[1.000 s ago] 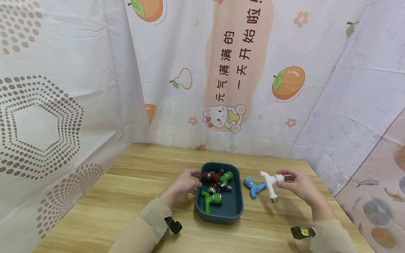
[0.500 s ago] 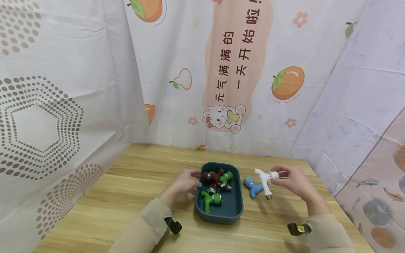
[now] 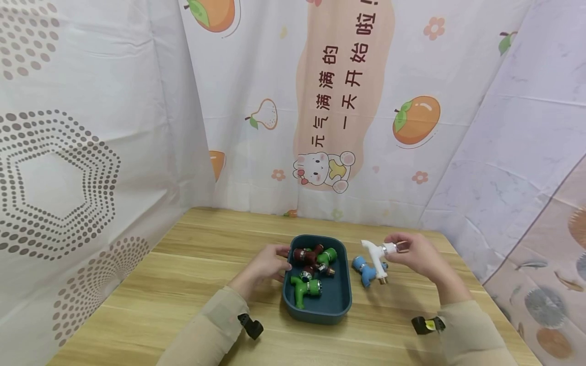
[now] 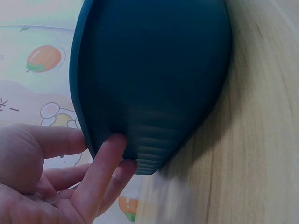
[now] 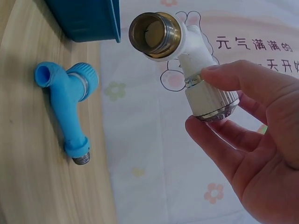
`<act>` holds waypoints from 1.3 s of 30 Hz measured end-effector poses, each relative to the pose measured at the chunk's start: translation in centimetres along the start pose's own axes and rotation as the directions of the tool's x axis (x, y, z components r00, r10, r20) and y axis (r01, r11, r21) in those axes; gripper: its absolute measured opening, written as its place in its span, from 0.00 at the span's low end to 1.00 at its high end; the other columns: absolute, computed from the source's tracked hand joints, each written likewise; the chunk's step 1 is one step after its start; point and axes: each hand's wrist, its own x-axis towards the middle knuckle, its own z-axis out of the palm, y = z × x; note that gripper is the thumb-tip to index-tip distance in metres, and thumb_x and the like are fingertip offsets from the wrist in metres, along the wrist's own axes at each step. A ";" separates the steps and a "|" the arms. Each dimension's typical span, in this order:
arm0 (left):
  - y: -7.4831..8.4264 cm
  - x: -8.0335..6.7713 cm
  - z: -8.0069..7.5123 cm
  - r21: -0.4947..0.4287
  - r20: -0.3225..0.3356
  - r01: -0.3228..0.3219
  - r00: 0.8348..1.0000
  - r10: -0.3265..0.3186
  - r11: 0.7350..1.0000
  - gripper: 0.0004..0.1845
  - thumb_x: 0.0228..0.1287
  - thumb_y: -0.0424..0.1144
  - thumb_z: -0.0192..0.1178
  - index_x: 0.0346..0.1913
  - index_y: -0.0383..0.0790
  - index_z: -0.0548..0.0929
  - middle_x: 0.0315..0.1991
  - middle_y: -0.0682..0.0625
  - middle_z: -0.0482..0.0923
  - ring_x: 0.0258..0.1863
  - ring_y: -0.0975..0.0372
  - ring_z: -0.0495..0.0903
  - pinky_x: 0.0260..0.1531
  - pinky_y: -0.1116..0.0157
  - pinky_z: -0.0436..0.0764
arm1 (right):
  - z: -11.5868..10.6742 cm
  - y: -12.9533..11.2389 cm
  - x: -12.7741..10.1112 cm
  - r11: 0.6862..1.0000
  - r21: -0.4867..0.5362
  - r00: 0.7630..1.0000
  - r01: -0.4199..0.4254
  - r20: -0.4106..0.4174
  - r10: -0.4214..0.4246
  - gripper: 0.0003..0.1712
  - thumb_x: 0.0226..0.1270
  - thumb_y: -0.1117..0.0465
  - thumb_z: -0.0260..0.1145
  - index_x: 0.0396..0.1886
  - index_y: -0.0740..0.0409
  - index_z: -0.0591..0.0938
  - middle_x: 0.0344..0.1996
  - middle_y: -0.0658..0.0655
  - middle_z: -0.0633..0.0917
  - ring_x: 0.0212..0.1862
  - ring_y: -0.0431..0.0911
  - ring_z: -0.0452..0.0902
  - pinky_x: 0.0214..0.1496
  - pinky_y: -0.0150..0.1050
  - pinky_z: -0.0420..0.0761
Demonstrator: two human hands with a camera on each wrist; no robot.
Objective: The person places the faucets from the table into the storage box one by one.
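My right hand (image 3: pixel 407 254) (image 5: pixel 243 135) holds a white faucet (image 3: pixel 376 256) (image 5: pixel 187 60) by its chrome knob, lifted above the table, its brass threaded end showing in the right wrist view. A blue faucet (image 3: pixel 363 269) (image 5: pixel 67 109) lies on the wood just below and left of it. My left hand (image 3: pixel 270 262) (image 4: pixel 70 177) grips the left rim of a dark teal tray (image 3: pixel 320 310) (image 4: pixel 149 74), thumb on one side of the wall and fingers on the other. In the tray lie green faucets (image 3: pixel 304 290) and a dark red one (image 3: pixel 306 253).
The wooden table (image 3: pixel 183 284) is enclosed by printed cloth walls (image 3: pixel 343 112) at the back and on both sides. Black wrist straps (image 3: pixel 249 325) show on both beige sleeves. The table's right edge (image 3: pixel 476 284) lies close to my right hand.
My right hand has carried the white faucet up and to the left, toward the tray and over the blue faucet. The left hand and tray have stayed still.
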 end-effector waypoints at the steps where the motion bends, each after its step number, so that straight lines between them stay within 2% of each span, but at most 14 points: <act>1: 0.0 0.0 0.0 0.002 0.000 0.002 1.000 -0.002 1.000 0.32 0.61 0.22 0.63 0.70 0.28 0.71 0.61 0.33 0.73 0.40 0.50 0.86 0.31 0.56 0.89 | 0.0 -0.2 0.1 1.000 -0.004 1.000 0.002 0.000 -0.002 0.23 0.60 0.58 0.78 0.53 0.61 0.84 0.44 0.58 0.88 0.50 0.57 0.84 0.43 0.42 0.86; 9: 0.1 0.0 0.0 0.007 0.004 -0.002 1.000 0.002 1.000 0.33 0.61 0.22 0.63 0.71 0.28 0.70 0.61 0.33 0.73 0.41 0.50 0.86 0.31 0.56 0.89 | 0.1 -1.4 0.9 0.997 -0.050 0.999 0.053 0.003 -0.053 0.22 0.59 0.58 0.78 0.51 0.61 0.85 0.46 0.58 0.87 0.48 0.55 0.85 0.42 0.42 0.86; 19: 0.1 0.0 -0.1 0.005 0.003 -0.002 1.000 0.002 1.000 0.32 0.61 0.22 0.63 0.70 0.29 0.72 0.60 0.34 0.74 0.42 0.49 0.86 0.31 0.55 0.89 | 1.0 -2.9 1.8 0.993 -0.099 0.997 0.068 0.051 -0.063 0.18 0.58 0.57 0.78 0.47 0.55 0.86 0.40 0.52 0.87 0.44 0.49 0.84 0.40 0.41 0.84; 24: 0.0 0.0 -0.1 0.007 0.003 -0.005 1.000 0.005 1.000 0.32 0.61 0.22 0.63 0.70 0.29 0.71 0.60 0.34 0.74 0.42 0.49 0.85 0.31 0.55 0.89 | 1.7 -3.4 2.2 0.988 -0.130 0.995 0.085 0.071 -0.076 0.18 0.57 0.58 0.78 0.47 0.55 0.86 0.40 0.51 0.86 0.42 0.47 0.82 0.40 0.42 0.83; 34: -0.1 0.1 -0.1 0.012 0.004 -0.005 1.000 0.005 1.000 0.32 0.61 0.22 0.63 0.70 0.30 0.73 0.60 0.35 0.74 0.43 0.49 0.85 0.31 0.56 0.89 | 3.1 -4.2 2.8 0.978 -0.142 0.986 0.151 0.097 -0.138 0.16 0.53 0.63 0.78 0.43 0.56 0.87 0.35 0.50 0.84 0.38 0.44 0.81 0.38 0.40 0.82; 39: -0.2 0.1 -0.2 0.008 0.003 -0.002 1.000 0.002 1.000 0.32 0.61 0.22 0.64 0.70 0.30 0.72 0.60 0.34 0.74 0.42 0.48 0.85 0.31 0.56 0.89 | 3.8 -4.6 3.0 0.978 -0.138 0.983 0.156 0.121 -0.140 0.16 0.53 0.65 0.77 0.42 0.56 0.86 0.34 0.51 0.83 0.37 0.43 0.80 0.36 0.39 0.82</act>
